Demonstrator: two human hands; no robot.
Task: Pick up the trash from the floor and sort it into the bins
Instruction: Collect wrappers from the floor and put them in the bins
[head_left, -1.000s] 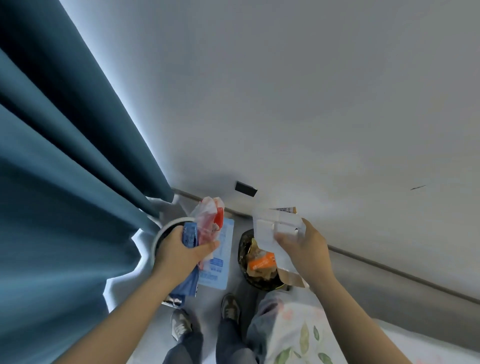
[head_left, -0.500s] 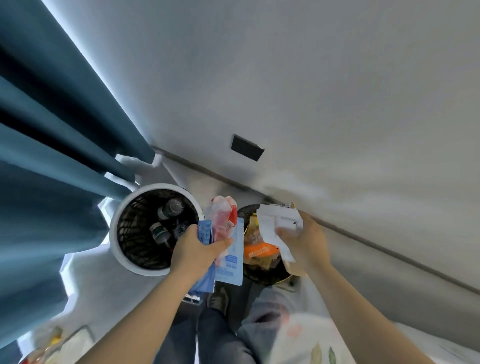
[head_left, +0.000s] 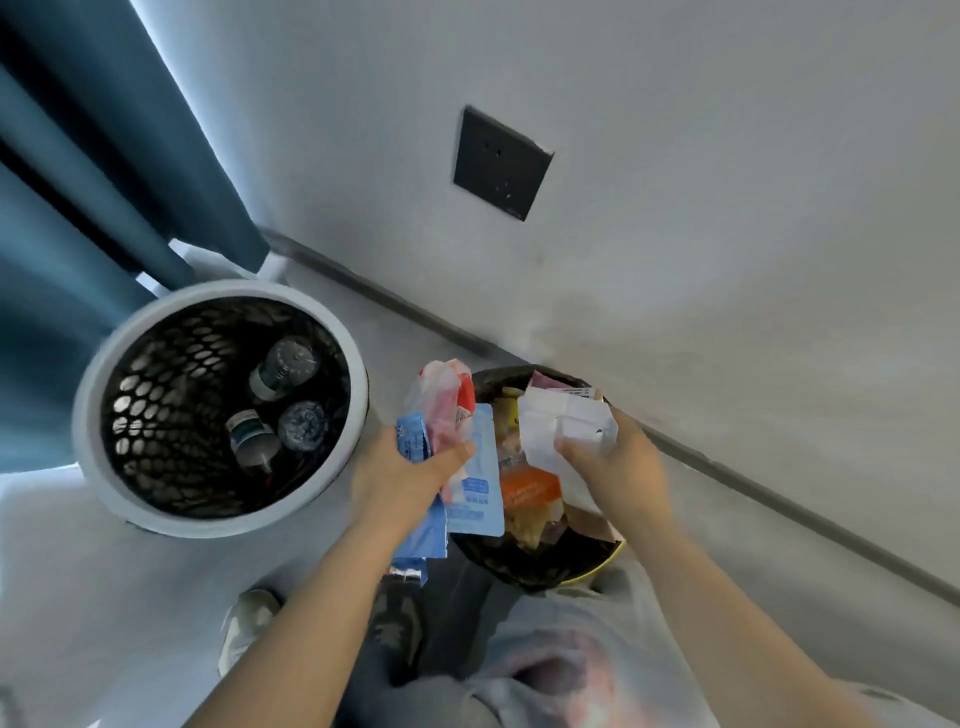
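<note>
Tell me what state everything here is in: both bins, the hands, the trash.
White-rimmed mesh bin: upright, open, three plastic bottles lying inside.
Dark mesh bin: open, nearly full of wrappers and paper.
Left hand: grips a bundle of plastic wrappers.
Right hand: grips white paper packaging over the dark mesh bin.
Wall socket: nothing plugged in.

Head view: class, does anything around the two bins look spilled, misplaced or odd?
Nothing stands out. The white-rimmed bin holds bottles; the dark bin holds wrappers, heaped near its rim. The left hand grips packets, the right hand white paper.
</note>
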